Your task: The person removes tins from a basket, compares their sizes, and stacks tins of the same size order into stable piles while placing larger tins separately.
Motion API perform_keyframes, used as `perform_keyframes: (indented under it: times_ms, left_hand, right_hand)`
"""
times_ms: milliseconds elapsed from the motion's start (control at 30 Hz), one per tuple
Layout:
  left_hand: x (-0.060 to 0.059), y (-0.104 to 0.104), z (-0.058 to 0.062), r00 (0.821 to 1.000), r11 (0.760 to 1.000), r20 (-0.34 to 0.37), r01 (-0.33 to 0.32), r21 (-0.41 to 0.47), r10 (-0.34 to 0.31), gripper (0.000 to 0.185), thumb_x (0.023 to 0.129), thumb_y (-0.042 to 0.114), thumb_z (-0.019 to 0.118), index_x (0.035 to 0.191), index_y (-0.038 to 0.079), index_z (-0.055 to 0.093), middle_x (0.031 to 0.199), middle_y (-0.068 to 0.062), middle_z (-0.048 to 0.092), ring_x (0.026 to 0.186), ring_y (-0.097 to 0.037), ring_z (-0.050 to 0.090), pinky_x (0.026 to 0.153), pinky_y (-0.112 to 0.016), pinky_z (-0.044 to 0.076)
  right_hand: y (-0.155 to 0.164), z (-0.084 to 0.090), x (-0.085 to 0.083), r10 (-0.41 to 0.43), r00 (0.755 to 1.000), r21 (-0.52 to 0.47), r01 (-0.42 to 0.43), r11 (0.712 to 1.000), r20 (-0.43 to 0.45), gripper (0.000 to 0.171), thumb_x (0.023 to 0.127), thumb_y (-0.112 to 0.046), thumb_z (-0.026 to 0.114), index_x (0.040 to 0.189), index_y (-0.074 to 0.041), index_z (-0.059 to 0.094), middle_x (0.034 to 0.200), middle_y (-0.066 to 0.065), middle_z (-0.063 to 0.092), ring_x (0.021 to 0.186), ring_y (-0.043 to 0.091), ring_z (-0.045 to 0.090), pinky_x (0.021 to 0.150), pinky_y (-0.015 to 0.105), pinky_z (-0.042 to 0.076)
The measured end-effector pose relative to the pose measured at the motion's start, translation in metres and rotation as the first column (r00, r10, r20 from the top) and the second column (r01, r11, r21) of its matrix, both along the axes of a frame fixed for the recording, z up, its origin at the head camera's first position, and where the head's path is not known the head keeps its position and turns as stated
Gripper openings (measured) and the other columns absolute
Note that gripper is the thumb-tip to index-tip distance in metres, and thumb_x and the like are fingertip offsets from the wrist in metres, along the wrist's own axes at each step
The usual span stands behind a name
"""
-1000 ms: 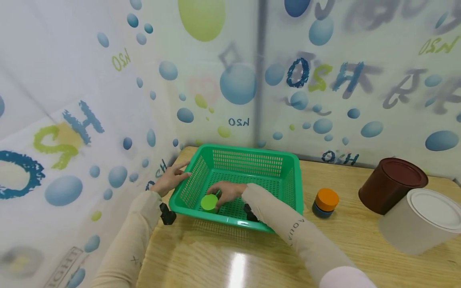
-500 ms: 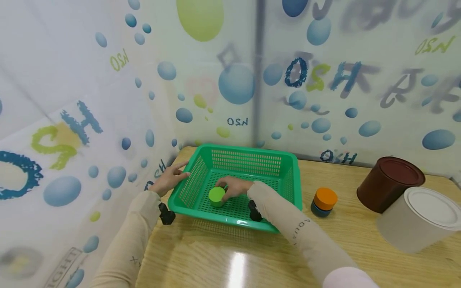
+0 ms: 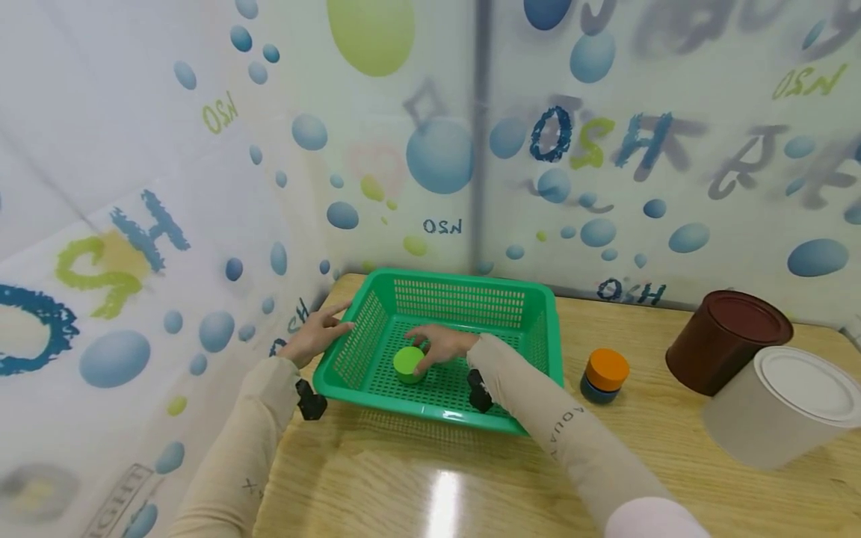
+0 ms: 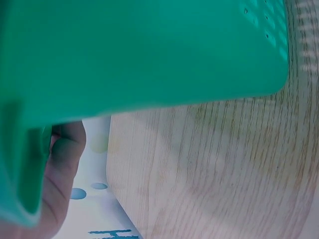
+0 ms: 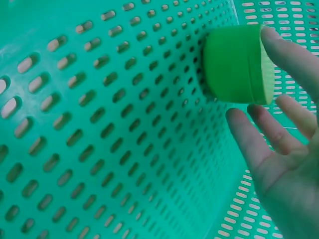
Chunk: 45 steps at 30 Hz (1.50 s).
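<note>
A green slotted basket (image 3: 548, 329) stands at the back left of the wooden table (image 3: 417, 478). A light green round cap (image 3: 407, 364) sits on the basket's floor, left of the middle. My right hand (image 3: 436, 347) reaches into the basket just right of the cap. In the right wrist view its fingers (image 5: 294, 55) are straight; one fingertip touches the cap (image 5: 234, 64), and the thumb is apart from it. My left hand (image 3: 321, 329) rests with straight fingers against the basket's left rim. The left wrist view shows that rim (image 4: 139, 55) close up and a finger (image 4: 62, 164) behind it.
An orange-lidded blue pot (image 3: 606, 376) stands right of the basket. A brown can (image 3: 729, 341) and a white-lidded can (image 3: 783, 407) stand at the far right. Bubble-printed curtains (image 3: 202, 187) close off the left and back sides.
My right hand carried the green cap from the basket's front left toward its middle, set it on the floor and straightened its fingers. The left hand stayed on the rim.
</note>
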<state>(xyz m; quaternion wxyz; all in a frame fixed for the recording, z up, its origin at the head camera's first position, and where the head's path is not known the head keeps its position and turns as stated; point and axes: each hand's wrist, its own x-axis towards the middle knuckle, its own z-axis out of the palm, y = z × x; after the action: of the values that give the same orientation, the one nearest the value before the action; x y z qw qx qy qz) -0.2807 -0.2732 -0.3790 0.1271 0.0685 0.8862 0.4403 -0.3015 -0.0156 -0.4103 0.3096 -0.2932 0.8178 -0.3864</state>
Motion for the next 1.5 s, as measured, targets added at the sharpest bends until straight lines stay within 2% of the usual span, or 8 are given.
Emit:
perform_keyframes:
  times_ms: [167,333,700,833,1200,1500]
  left_hand:
    - [0.000,0.000,-0.002,1.000,1.000,-0.001,-0.005,0.018,0.005,0.058,0.092,0.025,0.049,0.142,0.013,0.023,0.129,-0.028,0.036,0.112,-0.039,0.042,0.087,-0.048,0.040]
    - [0.001,0.001,-0.002,1.000,1.000,-0.016,-0.003,0.009,0.003,0.057,0.093,0.024,0.049,0.142,0.013,0.023,0.129,-0.028,0.035,0.113,-0.039,0.040,0.088,-0.050,0.039]
    - [0.002,0.002,-0.002,1.000,1.000,-0.007,-0.004,0.010,0.004,0.057,0.093,0.025,0.049,0.142,0.014,0.022,0.130,-0.027,0.036,0.113,-0.039,0.040,0.089,-0.050,0.038]
    - [0.001,0.001,-0.002,1.000,1.000,-0.005,0.001,-0.003,-0.001,0.058,0.093,0.026,0.048,0.142,0.014,0.021,0.130,-0.027,0.035,0.115,-0.040,0.039,0.090,-0.051,0.037]
    - [-0.002,0.001,0.000,1.000,1.000,-0.005,-0.006,-0.004,0.006,0.058,0.093,0.026,0.049,0.143,0.015,0.021,0.131,-0.028,0.033,0.116,-0.041,0.038,0.090,-0.052,0.036]
    - [0.001,0.001,0.000,1.000,1.000,-0.005,-0.005,-0.020,0.005,0.058,0.093,0.026,0.048,0.143,0.014,0.021,0.130,-0.029,0.035,0.116,-0.042,0.037,0.090,-0.053,0.035]
  right_hand:
    - [-0.003,-0.008,-0.002,0.011,1.000,0.030,-0.011,0.999,0.003,0.075,0.075,-0.010,0.072,0.138,-0.010,0.031,0.136,0.015,0.032,0.118,0.031,0.039,0.084,0.033,0.044]
    - [-0.005,-0.014,-0.003,0.029,0.999,0.016,-0.029,0.999,-0.026,0.069,0.074,-0.008,0.072,0.134,-0.010,0.038,0.135,0.012,0.033,0.121,0.029,0.035,0.084,0.033,0.043]
    - [-0.002,-0.009,0.001,0.020,1.000,-0.017,-0.021,1.000,-0.020,0.062,0.075,-0.005,0.071,0.131,-0.007,0.043,0.130,0.011,0.037,0.117,0.028,0.038,0.081,0.033,0.044]
    - [0.002,-0.001,0.001,0.010,1.000,-0.026,-0.010,1.000,-0.017,0.063,0.076,-0.005,0.070,0.132,-0.007,0.041,0.129,0.010,0.037,0.114,0.026,0.041,0.080,0.031,0.044]
    - [0.029,0.039,-0.001,0.028,0.993,-0.131,-0.043,0.990,-0.116,0.062,0.076,-0.007,0.070,0.132,-0.009,0.042,0.128,0.008,0.042,0.109,0.023,0.046,0.083,0.030,0.044]
    - [0.060,0.062,0.020,0.027,0.982,-0.211,-0.067,0.975,-0.187,0.063,0.075,-0.008,0.071,0.131,-0.007,0.042,0.126,0.009,0.045,0.100,0.023,0.052,0.083,0.035,0.044]
